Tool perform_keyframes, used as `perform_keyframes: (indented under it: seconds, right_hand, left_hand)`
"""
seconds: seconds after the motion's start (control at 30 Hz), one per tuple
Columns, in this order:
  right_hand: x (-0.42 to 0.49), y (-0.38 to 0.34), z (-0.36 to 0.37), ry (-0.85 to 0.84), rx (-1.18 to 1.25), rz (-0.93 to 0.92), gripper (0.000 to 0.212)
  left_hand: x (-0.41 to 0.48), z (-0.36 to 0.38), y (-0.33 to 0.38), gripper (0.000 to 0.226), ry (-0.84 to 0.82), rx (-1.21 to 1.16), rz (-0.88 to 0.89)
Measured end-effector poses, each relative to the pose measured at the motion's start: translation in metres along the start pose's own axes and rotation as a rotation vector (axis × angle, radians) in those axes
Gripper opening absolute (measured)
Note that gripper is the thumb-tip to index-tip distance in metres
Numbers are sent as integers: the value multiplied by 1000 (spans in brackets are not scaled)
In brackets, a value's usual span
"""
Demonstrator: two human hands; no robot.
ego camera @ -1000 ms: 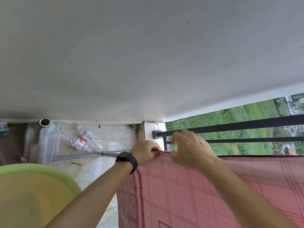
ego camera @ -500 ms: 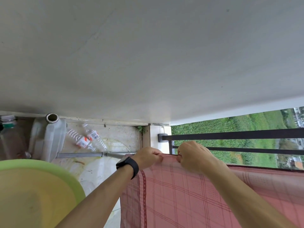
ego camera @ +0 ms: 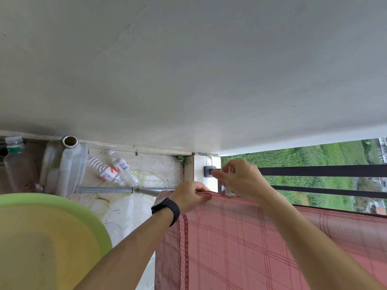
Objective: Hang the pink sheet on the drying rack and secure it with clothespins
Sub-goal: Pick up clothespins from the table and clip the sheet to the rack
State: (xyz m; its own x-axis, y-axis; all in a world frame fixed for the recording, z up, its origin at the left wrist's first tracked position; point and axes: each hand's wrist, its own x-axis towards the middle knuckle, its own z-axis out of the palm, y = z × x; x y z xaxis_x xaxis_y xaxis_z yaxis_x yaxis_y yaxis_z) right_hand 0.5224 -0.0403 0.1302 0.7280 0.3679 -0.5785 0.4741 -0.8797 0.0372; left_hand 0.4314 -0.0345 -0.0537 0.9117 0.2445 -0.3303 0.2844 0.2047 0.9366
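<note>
The top edge of the pink sheet (ego camera: 251, 237) is gripped on the rod (ego camera: 109, 189) by the left hand (ego camera: 191, 196); a white clothespin (ego camera: 228, 190) is pinched at that edge by the right hand (ego camera: 244, 181).

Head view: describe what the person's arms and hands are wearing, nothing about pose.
No sleeves show: both forearms are bare down to the picture's edge. The left hand has a black smartwatch with a wide black band on its wrist. The right hand wears nothing visible: no glove, ring or band.
</note>
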Motion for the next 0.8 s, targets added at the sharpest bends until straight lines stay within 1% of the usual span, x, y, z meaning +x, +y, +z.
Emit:
perform_keyframes:
  seconds: [0.07,0.17,0.2,0.27,0.37,0.4,0.53,0.63,0.73,0.8]
  right_hand:
    - [-2,1,4,-65,-57,28,34]
    - [0,-1,5,-139,-171,-33,36]
    - [1,-3,5,-161,-170,-37,35]
    - [3,-1,4,-165,-72,-2,31]
    - [4,2,2,-114,88,45,42]
    - [4,1,1,-77,108,42,43]
    - [6,2,-1,147,-17,-36,37]
    - [10,7,11,158,-209,-115,41]
    - [13,13,24,193,-212,-197,31]
    - [15,16,30,218,-236,-232,29]
  left_hand:
    - [-1,1,0,21,-3,6,1]
    - [-2,2,1,20,-9,-22,8]
    - [-2,3,0,20,-12,-46,12]
    - [-1,4,-1,20,-16,-59,13]
    - [0,3,-1,20,-3,-45,29]
    - [0,3,-2,20,0,-45,32]
    - [2,3,-3,18,1,-61,19]
    - [5,3,-2,16,-6,-69,19]
    - [7,4,-3,16,-3,-79,6]
    - [7,5,-4,15,-5,-87,-5]
